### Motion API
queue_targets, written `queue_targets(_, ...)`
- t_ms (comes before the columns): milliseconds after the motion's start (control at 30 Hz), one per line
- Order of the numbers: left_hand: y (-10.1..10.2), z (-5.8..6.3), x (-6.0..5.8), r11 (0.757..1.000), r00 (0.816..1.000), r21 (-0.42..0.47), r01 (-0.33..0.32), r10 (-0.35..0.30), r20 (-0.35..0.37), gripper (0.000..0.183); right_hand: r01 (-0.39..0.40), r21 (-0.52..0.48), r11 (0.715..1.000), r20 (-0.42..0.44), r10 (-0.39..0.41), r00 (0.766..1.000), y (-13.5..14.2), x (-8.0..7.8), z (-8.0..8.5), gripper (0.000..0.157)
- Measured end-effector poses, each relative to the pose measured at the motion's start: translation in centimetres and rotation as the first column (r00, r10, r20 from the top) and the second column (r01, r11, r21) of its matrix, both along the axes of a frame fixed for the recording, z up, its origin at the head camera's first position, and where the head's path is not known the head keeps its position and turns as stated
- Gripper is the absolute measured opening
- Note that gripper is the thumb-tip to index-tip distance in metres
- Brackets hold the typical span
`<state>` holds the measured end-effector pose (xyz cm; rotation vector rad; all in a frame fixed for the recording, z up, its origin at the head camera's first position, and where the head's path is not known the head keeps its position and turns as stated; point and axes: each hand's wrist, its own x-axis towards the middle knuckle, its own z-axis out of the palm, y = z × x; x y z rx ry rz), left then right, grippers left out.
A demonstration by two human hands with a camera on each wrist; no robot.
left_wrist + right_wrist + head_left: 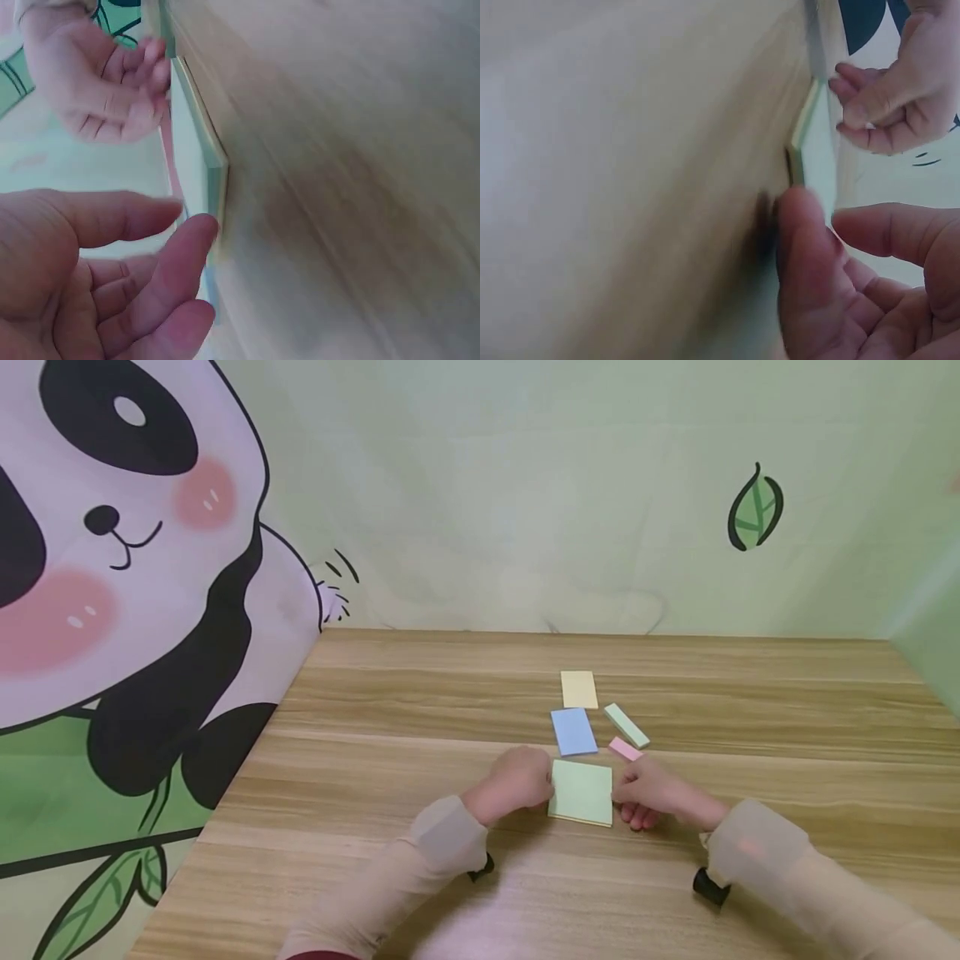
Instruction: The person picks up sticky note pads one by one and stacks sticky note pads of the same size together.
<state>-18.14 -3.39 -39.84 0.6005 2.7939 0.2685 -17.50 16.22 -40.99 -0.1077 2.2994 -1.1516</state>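
Note:
A square pale green sticky note pad lies on the wooden table between the two hands. At its left edge, the left hand pinches the side between thumb and index finger, the other fingers loosely curled. Opposite, the right hand holds the right edge with thumb and forefinger. The left wrist view shows the pad edge-on, with a thin yellowish layer along its underside. Fingertips cover parts of its edges in both wrist views. Just beyond the right hand lies a narrow pink sticky note strip, partly hidden by that hand.
Behind the green pad lie a blue sticky note pad and a pale yellow one. To their right is a narrow light green strip. A cloth backdrop with a printed panda stands along the table's far edge.

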Motion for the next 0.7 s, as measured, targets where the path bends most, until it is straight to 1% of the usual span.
queue_targets(67,0.0,0.3,0.3,0.995,0.994,-0.058,0.081,-0.085,-0.065,0.019,-0.03,0.048,0.998,-0.111,0.035,0.993,0.1,-0.4,0.4,0.015)
queue_targets(100,-0.1,0.4,0.5,0.989,0.987,-0.079,0.129,-0.136,-0.089,0.016,-0.048,0.078,0.996,-0.179,0.061,0.982,0.1,-0.6,0.5,0.015)
queue_targets(133,-0.1,0.5,0.8,0.979,0.975,-0.098,0.18,-0.191,-0.115,0.014,-0.061,0.107,0.992,-0.241,0.086,0.967,0.1,-0.9,0.7,0.014)
queue_targets(167,-0.1,0.6,1.0,0.966,0.96,-0.114,0.231,-0.245,-0.133,0.012,-0.076,0.141,0.987,-0.306,0.117,0.945,0.1,-1.1,0.9,0.014)
queue_targets(200,0.0,0.6,1.3,0.952,0.943,-0.129,0.279,-0.297,-0.148,0.011,-0.086,0.181,0.98,-0.37,0.149,0.917,0.0,-1.3,1.0,0.014)
queue_targets(233,0.0,0.6,1.6,0.936,0.925,-0.143,0.321,-0.342,-0.166,0.01,-0.088,0.212,0.973,-0.417,0.171,0.892,-0.1,-1.4,1.1,0.013)
queue_targets(267,0.0,0.6,1.8,0.921,0.907,-0.154,0.358,-0.382,-0.176,0.012,-0.093,0.241,0.966,-0.453,0.197,0.87,-0.2,-1.6,1.2,0.013)
queue_targets(333,0.1,0.5,2.3,0.894,0.876,-0.179,0.411,-0.442,-0.195,0.012,-0.099,0.274,0.957,-0.494,0.228,0.839,-0.5,-1.8,1.2,0.014)
queue_targets(400,0.3,0.4,2.7,0.87,0.848,-0.222,0.441,-0.484,-0.214,0.013,-0.105,0.299,0.948,-0.515,0.253,0.819,-0.8,-2.0,1.2,0.016)
queue_targets(467,0.5,0.2,3.0,0.852,0.827,-0.266,0.451,-0.511,-0.234,0.011,-0.111,0.323,0.94,-0.522,0.275,0.807,-1.1,-2.3,0.9,0.016)
queue_targets(500,0.7,0.2,3.1,0.846,0.821,-0.283,0.452,-0.519,-0.24,0.01,-0.114,0.337,0.934,-0.525,0.287,0.801,-1.2,-2.5,0.8,0.017)
queue_targets(533,0.8,0.1,3.2,0.84,0.814,-0.303,0.451,-0.526,-0.247,0.009,-0.12,0.353,0.928,-0.533,0.305,0.789,-1.3,-2.6,0.7,0.016)
queue_targets(600,1.0,-0.1,3.3,0.834,0.805,-0.321,0.449,-0.533,-0.26,0.007,-0.132,0.379,0.916,-0.537,0.334,0.775,-1.5,-2.9,0.4,0.014)
queue_targets(700,1.3,-0.4,3.3,0.834,0.801,-0.324,0.446,-0.533,-0.272,0.007,-0.143,0.395,0.907,-0.523,0.351,0.777,-1.8,-3.1,0.1,0.014)
